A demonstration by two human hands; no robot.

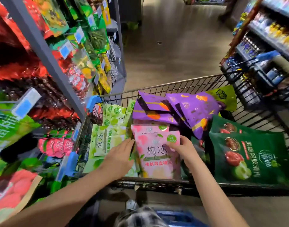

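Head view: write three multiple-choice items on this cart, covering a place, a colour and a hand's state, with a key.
1. Where do the purple bags lie in the cart? A. at its far end B. on the floor C. nearest the person
2. What colour is the bag that the right hand pinches? A. purple B. pink C. dark green
3. How is the left hand? A. fisted B. gripping the cart C. flat, fingers straight
Key: 1 A, they lie beyond the pink bag; 2 B, thumb on the pink front; 3 C, it lies flat over the light green bag.
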